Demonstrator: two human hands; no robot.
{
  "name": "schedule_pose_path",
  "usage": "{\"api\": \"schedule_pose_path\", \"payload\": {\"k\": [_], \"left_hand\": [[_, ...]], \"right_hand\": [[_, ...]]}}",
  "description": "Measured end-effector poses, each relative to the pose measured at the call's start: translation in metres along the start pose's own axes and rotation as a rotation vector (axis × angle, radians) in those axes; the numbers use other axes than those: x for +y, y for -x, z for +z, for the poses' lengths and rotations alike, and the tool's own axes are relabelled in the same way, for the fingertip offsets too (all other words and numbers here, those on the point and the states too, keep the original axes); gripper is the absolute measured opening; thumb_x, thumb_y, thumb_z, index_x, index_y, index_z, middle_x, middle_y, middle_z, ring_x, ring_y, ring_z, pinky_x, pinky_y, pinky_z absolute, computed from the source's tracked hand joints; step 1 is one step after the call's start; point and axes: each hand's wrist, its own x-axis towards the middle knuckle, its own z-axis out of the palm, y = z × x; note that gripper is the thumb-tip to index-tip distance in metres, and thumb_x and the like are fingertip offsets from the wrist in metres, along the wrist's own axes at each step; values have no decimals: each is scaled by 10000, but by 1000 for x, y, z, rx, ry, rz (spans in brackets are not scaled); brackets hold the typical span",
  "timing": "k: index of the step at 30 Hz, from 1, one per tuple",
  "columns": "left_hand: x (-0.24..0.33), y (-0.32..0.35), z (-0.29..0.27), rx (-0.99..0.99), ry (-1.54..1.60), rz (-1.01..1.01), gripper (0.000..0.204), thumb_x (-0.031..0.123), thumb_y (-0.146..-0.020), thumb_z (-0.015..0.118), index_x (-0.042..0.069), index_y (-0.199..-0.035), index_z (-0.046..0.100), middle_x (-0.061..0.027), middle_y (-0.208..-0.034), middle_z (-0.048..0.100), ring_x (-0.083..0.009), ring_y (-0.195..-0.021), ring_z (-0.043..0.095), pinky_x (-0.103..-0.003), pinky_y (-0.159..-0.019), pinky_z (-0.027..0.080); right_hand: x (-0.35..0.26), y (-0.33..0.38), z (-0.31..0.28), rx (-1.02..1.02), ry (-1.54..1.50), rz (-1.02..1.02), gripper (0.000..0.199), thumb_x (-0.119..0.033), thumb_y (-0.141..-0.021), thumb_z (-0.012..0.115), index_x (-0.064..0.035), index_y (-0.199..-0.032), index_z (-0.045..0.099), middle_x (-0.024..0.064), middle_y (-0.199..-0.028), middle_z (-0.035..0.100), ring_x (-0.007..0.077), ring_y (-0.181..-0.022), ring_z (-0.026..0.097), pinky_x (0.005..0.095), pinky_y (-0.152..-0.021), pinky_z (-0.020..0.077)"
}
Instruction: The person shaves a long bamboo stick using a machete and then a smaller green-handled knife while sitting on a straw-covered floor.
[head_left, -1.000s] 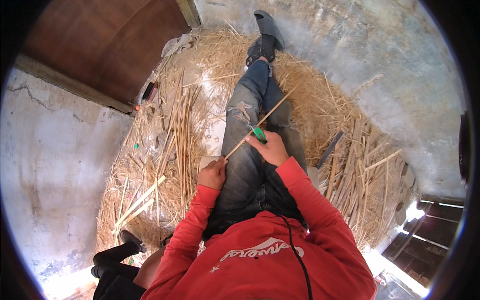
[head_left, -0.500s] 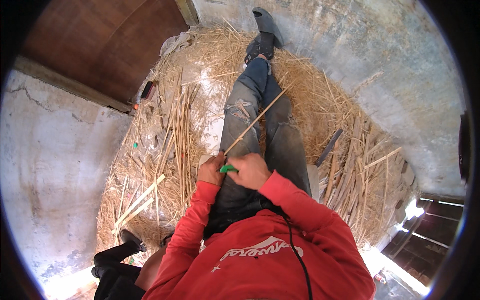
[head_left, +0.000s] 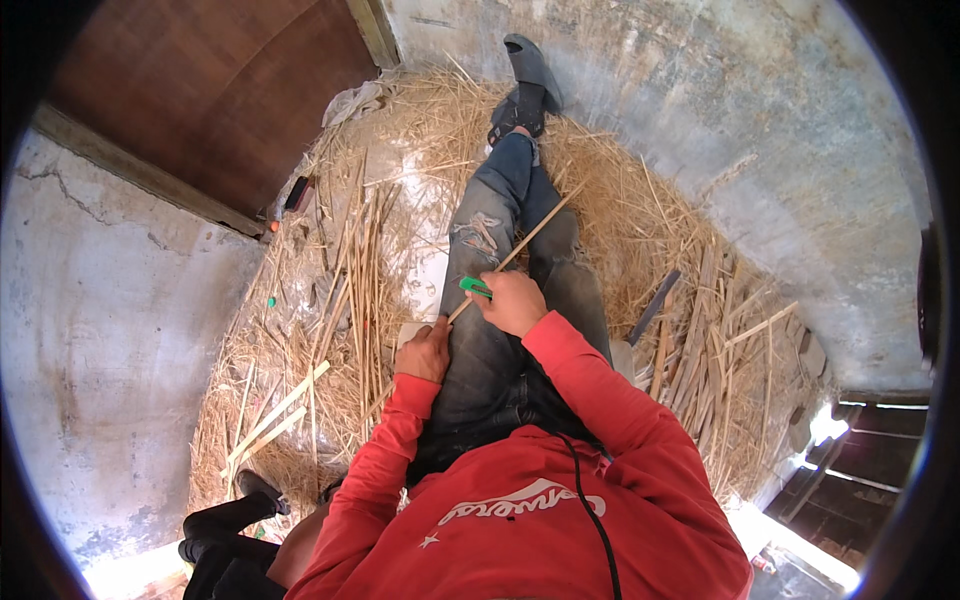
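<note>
A thin bamboo strip lies slantwise across my outstretched legs. My left hand is closed round its near end, beside my left thigh. Farther up the strip, my right hand grips a green utility knife, whose handle juts out to the left of the fist. The right hand is against the strip, over my thighs. Its fingers hide most of the knife, and I cannot make out the blade.
Straw and shavings cover the floor. Long bamboo strips lie left of my legs, and darker slats to the right. Two pale flat strips rest at the lower left, near another person's black shoe. Walls close in.
My right hand has moved forward along the strip with the knife, away from my left hand. The left hand stays at the strip's near end.
</note>
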Motion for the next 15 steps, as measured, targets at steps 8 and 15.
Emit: {"api": "schedule_pose_path", "payload": {"k": [8,15], "left_hand": [[-14,-1,10,-38,118,11,313,270,-963,590,72,-1184,690,-202,-949,702,-423,-767,680,-502,-664,542],[-10,-9,-7,-7,363,-74,281,267,-972,642,6,-1025,736,-160,-667,663,-335,-630,665,-403,-611,512]], "right_hand": [[-44,27,-2,-235,-55,-345,153,-205,-792,681,-91,-886,640,177,-756,665,416,-751,654,552,-669,503],[-28,30,-31,278,-521,-75,155,-203,-839,743,-53,-824,706,164,-673,640,281,-567,623,395,-550,474]]}}
